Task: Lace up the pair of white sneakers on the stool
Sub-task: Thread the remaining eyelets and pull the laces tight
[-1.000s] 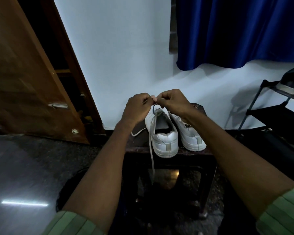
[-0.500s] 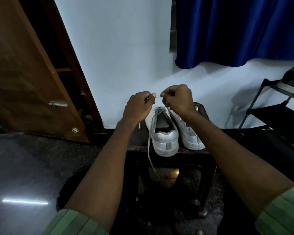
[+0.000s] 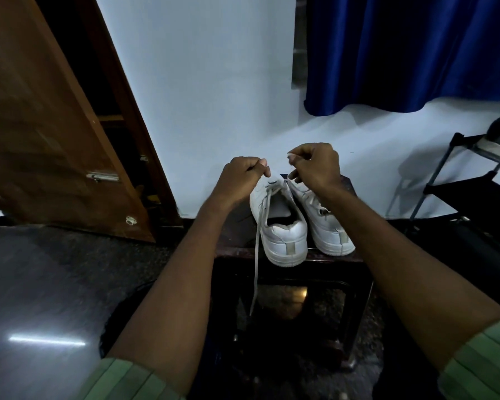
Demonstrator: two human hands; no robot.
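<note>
From the head camera I see two white sneakers side by side on a dark wooden stool (image 3: 289,254), heels toward me and toes toward the white wall (image 3: 202,96).

The left sneaker (image 3: 280,226) has a long white lace (image 3: 257,255) that runs from its top front holes, over its left side, and hangs down past the near edge of the stool. The right sneaker (image 3: 326,226) touches the left one along its side.

My left hand (image 3: 240,180) is above the far end of the left sneaker. Its fingers are curled with the thumb pressed to the first finger, but I cannot tell if it pinches the lace. My right hand (image 3: 318,166) is just beside it, a bit higher, above the right sneaker. Its fingers are curled too and seem to pinch a thin bit of lace, though that part is too small to be sure. The two hands are apart.

A brown door (image 3: 49,125) stands on the left. A blue curtain (image 3: 401,50) hangs far right, and a black rack (image 3: 468,186) is on the right.
</note>
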